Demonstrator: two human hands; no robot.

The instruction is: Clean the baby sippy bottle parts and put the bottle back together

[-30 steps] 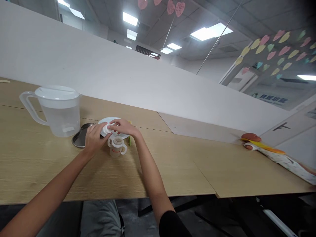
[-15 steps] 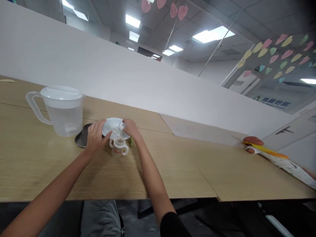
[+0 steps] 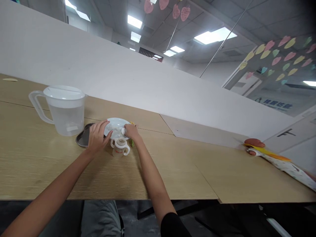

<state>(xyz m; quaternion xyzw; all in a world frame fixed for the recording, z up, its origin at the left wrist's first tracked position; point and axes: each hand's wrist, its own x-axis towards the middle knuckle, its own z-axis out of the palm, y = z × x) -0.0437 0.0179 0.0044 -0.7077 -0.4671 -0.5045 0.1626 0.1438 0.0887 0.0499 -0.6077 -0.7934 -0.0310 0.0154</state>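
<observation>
My right hand (image 3: 131,131) is closed on a small white bottle cap (image 3: 123,131) at the right side of a white plate (image 3: 107,129). On the plate lie clear and whitish small parts (image 3: 115,130), too small to name. My left hand (image 3: 96,136) is open, fingers and thumb spread and holding nothing, at the plate's left edge. It partly covers a metal kidney dish (image 3: 84,136). Just in front of the plate, a two-handled baby bottle (image 3: 119,150) with red print stands upright with its top off, touched by neither hand.
A clear lidded pitcher (image 3: 67,115) with liquid stands to the left. Something green and yellow (image 3: 132,143) shows behind my right wrist. A white partition (image 3: 138,82) borders the table's (image 3: 168,164) back. A doll-like bundle (image 3: 278,161) lies far right.
My hands were together on the white cap. They have parted: my right hand has carried the cap rightward over the plate, and my left hand has opened. The view has shifted slightly.
</observation>
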